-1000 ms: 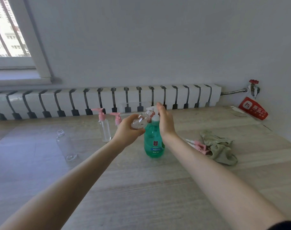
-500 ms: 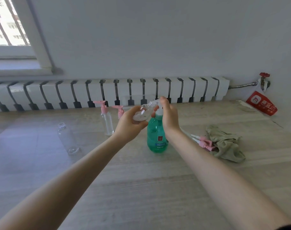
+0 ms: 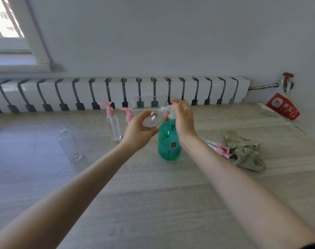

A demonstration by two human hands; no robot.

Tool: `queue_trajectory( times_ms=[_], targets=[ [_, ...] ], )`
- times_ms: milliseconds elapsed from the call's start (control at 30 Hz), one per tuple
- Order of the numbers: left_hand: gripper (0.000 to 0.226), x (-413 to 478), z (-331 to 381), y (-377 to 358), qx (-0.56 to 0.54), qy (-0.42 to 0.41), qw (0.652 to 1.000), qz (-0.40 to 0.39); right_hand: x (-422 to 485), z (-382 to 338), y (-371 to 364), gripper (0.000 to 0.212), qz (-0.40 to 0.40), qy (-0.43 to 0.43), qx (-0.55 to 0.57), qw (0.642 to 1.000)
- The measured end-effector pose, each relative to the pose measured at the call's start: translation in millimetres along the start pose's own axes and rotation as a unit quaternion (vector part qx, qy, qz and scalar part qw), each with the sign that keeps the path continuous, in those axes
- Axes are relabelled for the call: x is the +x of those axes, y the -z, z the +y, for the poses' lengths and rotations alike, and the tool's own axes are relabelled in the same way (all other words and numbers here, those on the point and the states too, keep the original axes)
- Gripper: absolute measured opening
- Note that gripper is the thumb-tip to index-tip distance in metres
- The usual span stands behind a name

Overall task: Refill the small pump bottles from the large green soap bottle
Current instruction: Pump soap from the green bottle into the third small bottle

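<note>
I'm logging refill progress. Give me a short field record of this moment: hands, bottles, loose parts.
left hand: holds small clear bottle, tilted, mouth toward the pump nozzle
right hand: on the pump head of the green soap bottle; finger grip hidden
uncapped bottle: stands apart at far left, no pump
capped bottle: pink pump on, left of the hands
loose pink pumps: lie beside the cloth

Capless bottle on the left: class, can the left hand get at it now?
Probably not yet: the left hand grips a small clear bottle at the green soap bottle. Nothing blocks the capless bottle itself.
</note>
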State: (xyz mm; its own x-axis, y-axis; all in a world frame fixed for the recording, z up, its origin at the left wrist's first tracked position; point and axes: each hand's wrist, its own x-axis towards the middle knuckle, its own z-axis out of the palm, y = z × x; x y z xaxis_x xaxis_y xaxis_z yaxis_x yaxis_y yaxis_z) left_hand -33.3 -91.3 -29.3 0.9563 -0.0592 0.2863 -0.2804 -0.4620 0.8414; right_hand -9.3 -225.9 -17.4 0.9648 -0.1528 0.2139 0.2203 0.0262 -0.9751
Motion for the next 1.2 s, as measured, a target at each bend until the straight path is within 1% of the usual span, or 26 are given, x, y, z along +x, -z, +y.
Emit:
queue_trajectory(
  times_ms=[100, 200, 233, 333, 367, 400, 500, 600, 767, 933, 1200],
  targets=[
    [0.054, 0.3, 0.7, 1.8, -0.002, 0.001, 1.0, -0.001, 0.3, -0.8, 0.3, 0.007, -0.002, 0.003, 0.007, 1.0],
    [0.054, -1.3, 2.3, 2.1, -0.004, 0.006, 1.0, -0.009, 2.5, 4.6, -2.3, 0.015, 0.006, -0.003, -0.005, 1.0],
    [0.054, -1.9, 3.3, 3.9, -0.003, 0.005, 1.0, -0.008, 2.8, 5.2, -5.0, 0.022, 0.01, -0.007, -0.014, 1.0],
    [0.054, -2.7, 5.3, 5.5, -0.007, 0.01, 1.0, -0.007, 0.0, 5.6, -11.3, 0.056, 0.034, -0.02, -0.047, 0.998],
    [0.054, -2.7, 6.1, 5.8, -0.012, 0.009, 1.0, -0.008, -1.5, 5.8, -12.5, 0.065, 0.037, -0.017, -0.062, 0.997],
    [0.054, -2.3, 8.7, 6.8, -0.015, 0.006, 1.0, -0.01, -3.0, 4.6, -14.3, 0.068, 0.04, -0.011, -0.081, 0.996],
    [0.055, -2.6, 14.6, 8.5, -0.017, 0.004, 1.0, -0.005, -5.6, 3.2, -17.8, 0.063, 0.059, -0.002, -0.132, 0.989],
    [0.056, -2.7, 15.5, 8.8, -0.015, 0.006, 1.0, 0.003, -4.2, 4.3, -19.2, 0.06, 0.069, -0.004, -0.152, 0.986],
    [0.054, -1.3, 12.0, 7.6, -0.022, 0.007, 1.0, 0.0, -2.5, 5.2, -19.5, 0.055, 0.083, 0.011, -0.159, 0.984],
    [0.051, 0.5, 6.0, 4.6, -0.023, 0.007, 1.0, -0.004, -2.7, 7.4, -18.4, 0.043, 0.092, 0.028, -0.155, 0.983],
    [0.054, 1.7, 0.3, 1.4, -0.031, 0.017, 0.999, -0.009, -2.3, 10.1, -18.6, 0.044, 0.079, 0.034, -0.152, 0.985]
  ],
)
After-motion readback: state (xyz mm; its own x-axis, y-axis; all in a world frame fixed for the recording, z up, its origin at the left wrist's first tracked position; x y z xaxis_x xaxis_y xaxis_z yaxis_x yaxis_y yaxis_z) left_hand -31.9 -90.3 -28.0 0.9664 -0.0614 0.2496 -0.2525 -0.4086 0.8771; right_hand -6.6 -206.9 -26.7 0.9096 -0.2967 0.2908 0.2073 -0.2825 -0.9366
